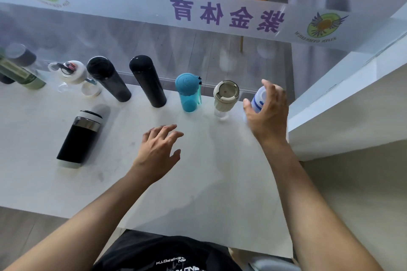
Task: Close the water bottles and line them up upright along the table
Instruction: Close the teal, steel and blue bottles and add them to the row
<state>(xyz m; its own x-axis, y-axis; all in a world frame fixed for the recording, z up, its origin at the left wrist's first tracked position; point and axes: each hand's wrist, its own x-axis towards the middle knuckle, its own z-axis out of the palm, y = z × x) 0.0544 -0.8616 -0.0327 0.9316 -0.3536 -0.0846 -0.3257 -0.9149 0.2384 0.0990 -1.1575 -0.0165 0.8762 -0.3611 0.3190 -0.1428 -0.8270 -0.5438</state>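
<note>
While your right hand (pixel 267 110) curls around the white-and-blue bottle (pixel 258 100) at the far right of the white table (pixel 198 182), your left hand (pixel 158 152) hovers over the tabletop, fingers spread, holding nothing. Standing upright in a row along the far edge, caps on top, long axes vertical: one beige-capped clear bottle (pixel 225 99), one teal bottle (pixel 188 92), two tall black flasks (pixel 147 81) (pixel 109 79). One white-lidded clear bottle (pixel 71 75) and one green bottle (pixel 22 75) stand further left, the latter partly cut off. One black tumbler (pixel 79 138) stands apart, nearer you, left of the row. The gripped bottle's base is hidden; upright or tilted cannot be told.
</note>
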